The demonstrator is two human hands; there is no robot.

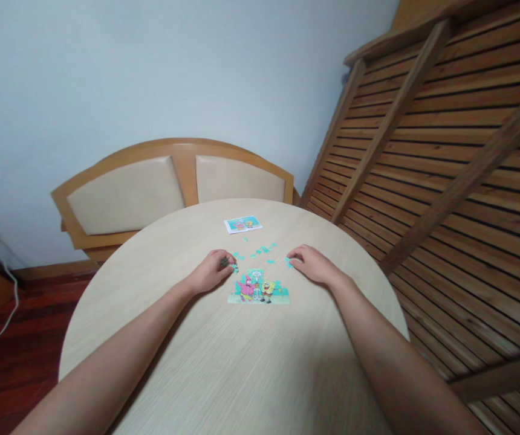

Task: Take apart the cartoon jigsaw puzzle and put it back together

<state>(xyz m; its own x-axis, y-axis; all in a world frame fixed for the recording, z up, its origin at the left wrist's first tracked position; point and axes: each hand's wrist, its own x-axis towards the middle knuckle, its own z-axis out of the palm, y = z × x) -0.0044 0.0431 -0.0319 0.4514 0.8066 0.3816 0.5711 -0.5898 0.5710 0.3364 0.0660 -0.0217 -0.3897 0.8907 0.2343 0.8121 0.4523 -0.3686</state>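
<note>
A partly joined jigsaw puzzle (260, 291) lies flat on the table, with a pink starfish, a pale figure and a yellow square character on it. My left hand (212, 270) is closed at its upper left, a turquoise puzzle piece (235, 267) at the fingertips; something dark shows inside the curled fingers. To the puzzle's upper right, my right hand (314, 264) pinches another turquoise piece (289, 263) close to the tabletop. Between and beyond the hands lie several loose turquoise pieces (264, 249).
A printed picture sheet (243, 225) with the same characters lies farther back on the round wooden table (187, 350). Behind the table stands a cream-padded wooden headboard (126, 193). Slatted wood (423, 163) leans along the right side. A white cable (13, 308) hangs at left.
</note>
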